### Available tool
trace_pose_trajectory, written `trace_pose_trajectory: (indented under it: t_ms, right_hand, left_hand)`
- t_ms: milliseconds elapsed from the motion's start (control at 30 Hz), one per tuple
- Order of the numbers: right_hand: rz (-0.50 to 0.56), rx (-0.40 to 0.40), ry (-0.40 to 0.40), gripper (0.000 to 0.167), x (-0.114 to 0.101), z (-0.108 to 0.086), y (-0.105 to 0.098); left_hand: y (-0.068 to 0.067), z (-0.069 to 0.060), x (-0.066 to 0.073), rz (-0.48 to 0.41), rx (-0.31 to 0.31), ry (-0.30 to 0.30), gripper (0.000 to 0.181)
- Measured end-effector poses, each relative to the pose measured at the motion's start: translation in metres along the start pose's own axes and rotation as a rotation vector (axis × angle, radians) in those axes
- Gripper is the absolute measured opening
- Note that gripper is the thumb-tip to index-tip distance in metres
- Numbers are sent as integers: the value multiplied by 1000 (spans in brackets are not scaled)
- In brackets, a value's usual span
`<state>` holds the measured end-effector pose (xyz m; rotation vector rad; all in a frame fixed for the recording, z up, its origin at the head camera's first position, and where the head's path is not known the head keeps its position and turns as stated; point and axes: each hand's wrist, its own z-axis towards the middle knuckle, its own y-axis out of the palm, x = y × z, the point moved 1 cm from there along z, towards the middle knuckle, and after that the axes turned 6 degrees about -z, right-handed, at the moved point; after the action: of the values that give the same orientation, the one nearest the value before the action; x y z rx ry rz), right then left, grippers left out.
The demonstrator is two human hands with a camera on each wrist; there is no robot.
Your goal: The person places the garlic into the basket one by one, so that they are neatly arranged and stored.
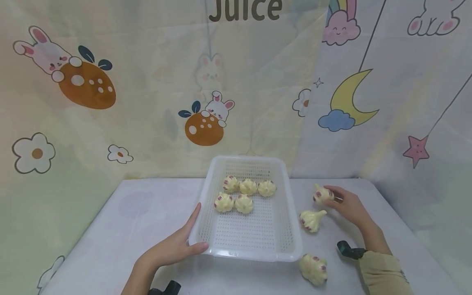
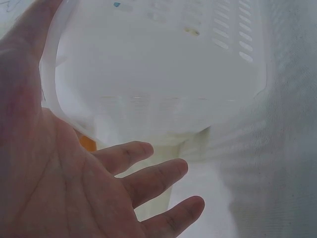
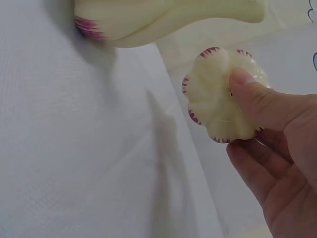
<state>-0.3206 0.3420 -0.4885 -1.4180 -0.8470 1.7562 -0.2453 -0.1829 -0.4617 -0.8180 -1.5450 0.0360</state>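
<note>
In the head view, my left hand [image 1: 171, 246] touches the front left corner of a white plastic basket [image 1: 254, 254], thumb on the rim and index finger along the side. Its other fingers [image 2: 156, 181] stretch out loosely beside the basket wall in the left wrist view. Several garlic bulbs [image 1: 248, 187] lie inside toward the back, in two rows. On the right, my right hand [image 1: 348, 205] pinches a garlic bulb [image 3: 218, 94] between thumb and fingers. Another garlic bulb [image 1: 311, 220] lies just in front of that hand, and a third garlic bulb [image 1: 313, 269] lies near the basket's front right corner.
The basket stands on a white-covered table [image 1: 147, 213]. Behind it hangs a cloth backdrop [image 1: 258, 123] with cartoon prints. A dark wrist device [image 1: 350, 250] is at the right wrist, and another [image 1: 166, 289] shows at the left.
</note>
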Motion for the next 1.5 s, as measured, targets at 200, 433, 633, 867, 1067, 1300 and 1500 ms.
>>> trace_pose_trajectory:
  t_ms: [200,433,633,867,1067,1300,1500]
  right_hand:
    - [-17,41,7,63,-6,-1,-6]
    - [-9,90,2,63,-16,-3,-13]
    - [24,118,-18,60,-24,0,-17]
    - [39,177,-66,57,-38,1,-23]
    - [8,197,-86,57,-52,-2,-25]
    - [-17,186,-75,59,-72,-6,-31]
    - [-33,188,-62,58,-88,-11,-33]
  left_hand:
    - [0,-1,1,2,0,-4,99]
    - [0,-2,2,6,-2,-3,98]
    - [0,-2,4,10,1,-5,99]
    - [0,-2,3,3,0,-7,99]
    - [0,-2,3,1,-1,-3,99]
    - [0,-2,4,-4,2,4,100]
    - [-1,-4,6,-1,-6,18,99]
